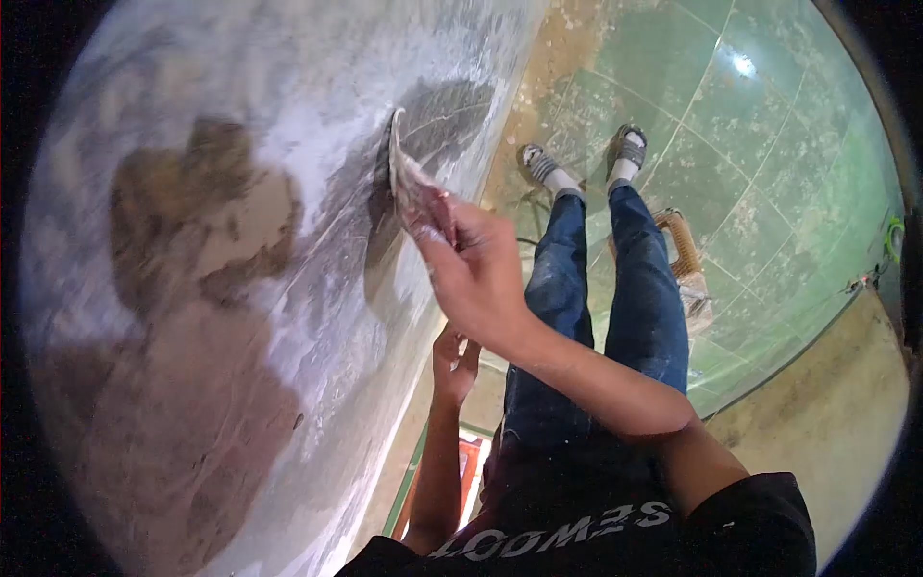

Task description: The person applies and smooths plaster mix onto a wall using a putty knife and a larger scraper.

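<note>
My right hand point(476, 274) is closed around a putty knife point(423, 192) smeared with pale paste. The knife's blade, seen almost edge-on, lies right at the wall point(327, 135), over a darker grey patch with thin scratch lines. Whitish filler streaks the wall around that patch, and my shadow falls across it. Lower down and partly behind my right wrist, my left hand point(455, 365) is close beside the wall. Its thumb and a finger stand apart, with nothing visible between them; the other fingers are hidden.
My feet in striped sandals point(630, 146) stand on green floor tiles point(740, 125) spotted with white residue. A dusty tool with a tan looped handle point(681, 240) sits on the floor beside my leg. A bright green object point(894, 238) is at the far right, near a tan surface point(827, 385).
</note>
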`<move>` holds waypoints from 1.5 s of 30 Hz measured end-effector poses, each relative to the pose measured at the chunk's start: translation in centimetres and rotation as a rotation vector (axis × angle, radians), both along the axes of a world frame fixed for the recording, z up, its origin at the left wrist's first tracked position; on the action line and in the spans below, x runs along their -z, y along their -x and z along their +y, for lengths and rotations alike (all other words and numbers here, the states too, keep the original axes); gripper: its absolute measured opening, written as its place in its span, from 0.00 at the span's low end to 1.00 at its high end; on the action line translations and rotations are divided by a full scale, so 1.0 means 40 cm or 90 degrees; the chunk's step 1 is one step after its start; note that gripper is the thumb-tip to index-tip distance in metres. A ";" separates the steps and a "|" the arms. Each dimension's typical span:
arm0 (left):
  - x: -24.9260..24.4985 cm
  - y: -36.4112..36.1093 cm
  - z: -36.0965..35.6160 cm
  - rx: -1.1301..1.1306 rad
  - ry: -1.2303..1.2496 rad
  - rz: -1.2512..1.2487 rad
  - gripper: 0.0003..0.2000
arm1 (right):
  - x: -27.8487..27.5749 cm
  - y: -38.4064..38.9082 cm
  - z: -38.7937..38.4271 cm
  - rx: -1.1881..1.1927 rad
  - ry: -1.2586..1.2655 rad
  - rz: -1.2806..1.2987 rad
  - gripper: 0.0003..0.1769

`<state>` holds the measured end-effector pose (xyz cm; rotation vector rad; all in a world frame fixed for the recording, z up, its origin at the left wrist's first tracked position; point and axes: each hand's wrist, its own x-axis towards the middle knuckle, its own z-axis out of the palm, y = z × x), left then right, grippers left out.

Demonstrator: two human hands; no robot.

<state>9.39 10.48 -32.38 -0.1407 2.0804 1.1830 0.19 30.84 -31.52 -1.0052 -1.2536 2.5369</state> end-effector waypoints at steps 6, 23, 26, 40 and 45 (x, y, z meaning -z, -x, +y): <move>-0.058 -0.033 -0.073 0.080 0.085 -0.012 0.09 | -0.109 -0.004 0.000 0.022 -0.010 0.047 0.07; -0.192 0.077 -0.019 0.214 0.001 0.173 0.14 | -0.502 -0.090 -0.007 -0.053 -0.145 0.250 0.08; -0.232 0.084 0.045 0.179 -0.008 0.202 0.11 | -0.563 -0.144 0.095 -0.188 -0.167 0.377 0.12; -0.196 -0.529 0.436 -0.363 0.154 0.246 0.14 | -0.183 -0.402 0.970 -0.242 0.223 0.196 0.14; -0.275 -0.791 0.679 -0.551 0.129 0.230 0.13 | -0.257 -0.384 1.030 -0.369 0.100 0.102 0.19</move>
